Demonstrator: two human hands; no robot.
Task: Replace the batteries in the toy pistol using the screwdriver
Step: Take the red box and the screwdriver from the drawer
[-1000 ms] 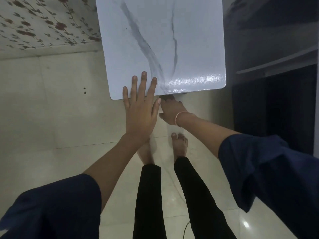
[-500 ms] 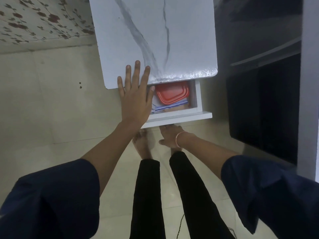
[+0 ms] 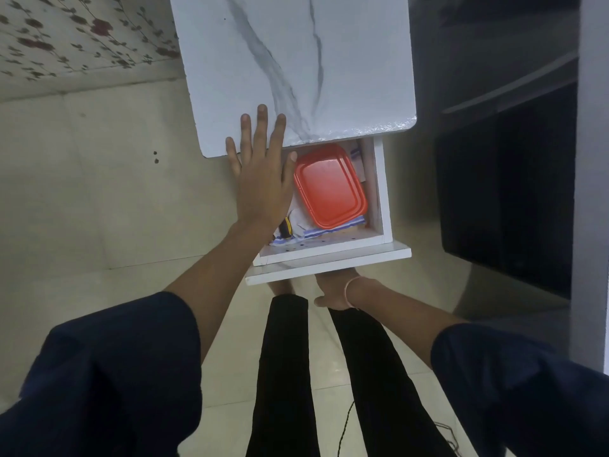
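Tabletop (image 3: 296, 61): white w/ grey marble veins. Drawer (image 3: 329, 260): plain white, pale wood-tone base inside. Container lid (image 3: 329, 186): red-orange. Cloth (image 3: 333, 227) under it: white w/ blue stripes. Small item (image 3: 285, 229) beside the cloth: yellow & black. Wall covering (image 3: 66, 37): cream w/ dark-red flowers, brown leaves. Floor tiles (image 3: 99, 209): beige. 2 sleeves (image 3: 99, 374): navy. Trousers (image 3: 283, 374): black. Bangle (image 3: 347, 291): pale pink. Cabinet (image 3: 510, 192): black.

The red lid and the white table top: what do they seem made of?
Red lid: probably plastic, smooth and slightly shiny, with a moulded raised rim and rounded corners. Table top: glossy, grey-veined like marble, with glare at its near edge; real stone or printed laminate, I cannot tell.
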